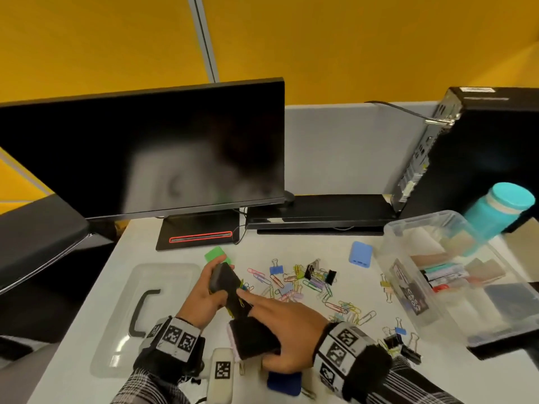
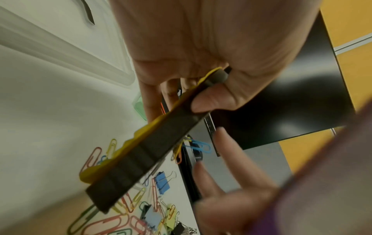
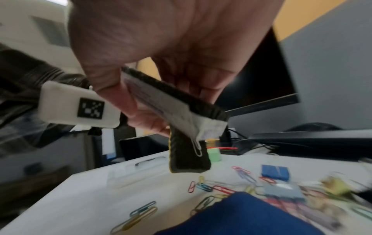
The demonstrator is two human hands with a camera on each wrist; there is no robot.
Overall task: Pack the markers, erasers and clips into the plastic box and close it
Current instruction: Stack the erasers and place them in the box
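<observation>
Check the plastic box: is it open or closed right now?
Open. The plastic box has no lid on, with markers visible inside; its clear lid lies flat on the desk far left.

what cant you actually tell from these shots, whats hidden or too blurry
- Plastic box: head view, its right part is cut off by the frame edge and a dark object; contents are blurred, so no count.
- Blue eraser: head view, mostly hidden under the right hand.
- Yellow eraser: left wrist view, its upper end is hidden in the left hand.
- Clips: right wrist view, motion blur hides types.
</observation>
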